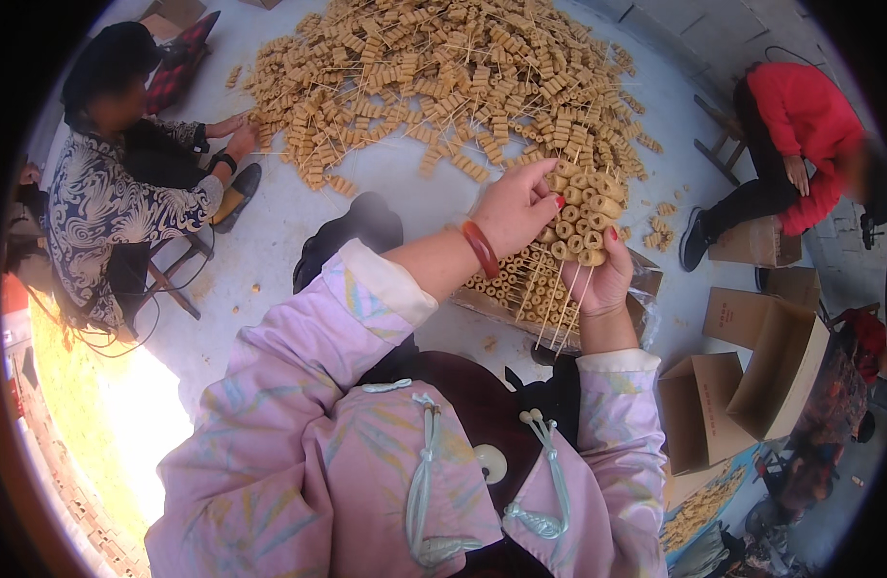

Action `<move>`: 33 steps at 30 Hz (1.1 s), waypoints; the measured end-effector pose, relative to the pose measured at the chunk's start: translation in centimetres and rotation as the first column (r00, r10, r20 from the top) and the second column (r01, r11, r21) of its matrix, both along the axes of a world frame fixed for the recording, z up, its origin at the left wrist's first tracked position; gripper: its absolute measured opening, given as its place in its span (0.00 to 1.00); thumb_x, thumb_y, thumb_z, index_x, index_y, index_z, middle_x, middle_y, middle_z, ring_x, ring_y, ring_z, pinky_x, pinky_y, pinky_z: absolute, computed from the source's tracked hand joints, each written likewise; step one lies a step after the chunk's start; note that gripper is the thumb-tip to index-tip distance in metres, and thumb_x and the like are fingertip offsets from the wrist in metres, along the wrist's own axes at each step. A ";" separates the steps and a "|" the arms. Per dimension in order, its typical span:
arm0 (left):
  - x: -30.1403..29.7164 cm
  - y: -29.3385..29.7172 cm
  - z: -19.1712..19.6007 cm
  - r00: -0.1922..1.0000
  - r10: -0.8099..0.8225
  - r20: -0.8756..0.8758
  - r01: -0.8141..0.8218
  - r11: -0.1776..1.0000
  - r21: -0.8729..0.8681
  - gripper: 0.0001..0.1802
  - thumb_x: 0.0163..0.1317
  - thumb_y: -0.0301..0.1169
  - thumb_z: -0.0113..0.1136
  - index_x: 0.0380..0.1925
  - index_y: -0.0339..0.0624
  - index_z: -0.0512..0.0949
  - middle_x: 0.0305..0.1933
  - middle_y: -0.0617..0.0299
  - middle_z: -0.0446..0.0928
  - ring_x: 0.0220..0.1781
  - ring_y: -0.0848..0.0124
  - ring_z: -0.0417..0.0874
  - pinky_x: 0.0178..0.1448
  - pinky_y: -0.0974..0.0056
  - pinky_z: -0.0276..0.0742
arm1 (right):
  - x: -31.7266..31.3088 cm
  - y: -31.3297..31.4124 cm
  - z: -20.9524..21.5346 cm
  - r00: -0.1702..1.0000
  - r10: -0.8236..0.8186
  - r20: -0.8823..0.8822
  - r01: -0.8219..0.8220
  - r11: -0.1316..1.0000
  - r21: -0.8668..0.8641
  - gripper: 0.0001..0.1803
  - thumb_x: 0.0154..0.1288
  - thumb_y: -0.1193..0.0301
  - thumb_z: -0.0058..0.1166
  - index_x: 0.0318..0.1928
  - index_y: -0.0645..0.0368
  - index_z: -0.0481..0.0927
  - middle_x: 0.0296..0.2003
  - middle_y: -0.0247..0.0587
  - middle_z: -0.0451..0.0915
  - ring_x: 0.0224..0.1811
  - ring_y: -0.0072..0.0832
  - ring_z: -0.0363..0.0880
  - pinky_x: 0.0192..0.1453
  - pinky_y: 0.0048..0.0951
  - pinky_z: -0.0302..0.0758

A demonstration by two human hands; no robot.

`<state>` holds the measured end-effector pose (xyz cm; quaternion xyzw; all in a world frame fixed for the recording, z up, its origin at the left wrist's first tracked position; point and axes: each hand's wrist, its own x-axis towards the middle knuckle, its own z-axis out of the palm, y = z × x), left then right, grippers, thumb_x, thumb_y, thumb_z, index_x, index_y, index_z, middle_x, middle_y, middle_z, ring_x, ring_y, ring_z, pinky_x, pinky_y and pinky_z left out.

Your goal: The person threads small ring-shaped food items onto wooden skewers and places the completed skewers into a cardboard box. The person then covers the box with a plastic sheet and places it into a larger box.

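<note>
Two hands are holding a bunch of skewered snack rings above an open box.
The right hand is gripping the bunch from the lower right, thumb against the rings, while the left hand is pinching its upper left edge with thumb and fingers; pale sticks are pointing down beside the right palm. Below, more rings are lying packed in the box; beyond, a large heap of skewered rings is covering part of the floor. One person in a patterned top is sitting left of the heap; another in red is bending over on the right, near empty cartons.
</note>
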<state>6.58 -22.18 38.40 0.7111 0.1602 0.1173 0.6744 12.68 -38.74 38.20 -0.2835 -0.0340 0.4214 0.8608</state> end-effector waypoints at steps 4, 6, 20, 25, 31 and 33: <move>0.3 -0.4 -0.7 1.000 0.010 0.013 -0.010 0.999 -0.051 0.29 0.61 0.27 0.61 0.63 0.35 0.69 0.38 0.56 0.79 0.35 0.69 0.81 0.42 0.65 0.79 | -0.1 0.1 0.1 1.000 -0.005 -0.020 0.005 1.000 -0.017 0.36 0.66 0.61 0.55 0.69 0.63 0.60 0.65 0.48 0.68 0.67 0.41 0.67 0.73 0.42 0.61; 0.3 -0.4 -1.0 1.000 0.014 0.008 -0.013 0.995 -0.099 0.28 0.61 0.26 0.61 0.63 0.34 0.69 0.38 0.56 0.79 0.35 0.70 0.81 0.42 0.65 0.79 | -0.2 0.1 0.2 1.000 0.018 -0.004 -0.018 0.999 -0.028 0.36 0.66 0.60 0.55 0.69 0.64 0.60 0.65 0.48 0.69 0.67 0.42 0.68 0.72 0.42 0.63; -0.5 3.6 0.5 0.939 -0.343 -0.015 0.318 0.885 -0.338 0.29 0.65 0.27 0.60 0.66 0.34 0.66 0.53 0.58 0.76 0.45 0.76 0.80 0.50 0.70 0.78 | -1.6 1.1 2.0 0.988 0.025 0.150 0.013 0.969 -0.246 0.31 0.65 0.67 0.55 0.66 0.66 0.63 0.58 0.48 0.73 0.60 0.35 0.73 0.64 0.36 0.70; 1.9 12.7 -3.2 0.994 0.079 -0.075 -0.084 0.994 -0.063 0.28 0.64 0.32 0.61 0.64 0.38 0.69 0.58 0.56 0.75 0.52 0.71 0.80 0.52 0.67 0.77 | 0.1 -1.4 2.8 0.998 -0.057 0.009 0.058 0.997 -0.052 0.41 0.62 0.60 0.61 0.69 0.64 0.57 0.63 0.54 0.67 0.63 0.48 0.70 0.67 0.46 0.67; 0.2 16.0 -21.3 0.724 0.230 -0.651 -0.151 0.973 0.175 0.30 0.55 0.37 0.69 0.58 0.40 0.75 0.54 0.53 0.79 0.51 0.66 0.82 0.56 0.64 0.77 | 1.8 -3.9 2.8 0.982 -0.191 0.004 0.190 0.979 -0.067 0.51 0.57 0.57 0.67 0.73 0.59 0.51 0.68 0.55 0.60 0.66 0.50 0.65 0.70 0.50 0.63; -2.4 13.7 -26.3 0.566 0.219 -0.795 -0.043 0.971 0.237 0.30 0.54 0.36 0.70 0.57 0.41 0.75 0.54 0.52 0.80 0.53 0.64 0.82 0.58 0.62 0.76 | 2.2 -4.3 3.0 0.975 -0.221 -0.021 0.217 0.969 -0.115 0.55 0.52 0.60 0.72 0.73 0.59 0.50 0.67 0.55 0.59 0.65 0.47 0.64 0.69 0.46 0.62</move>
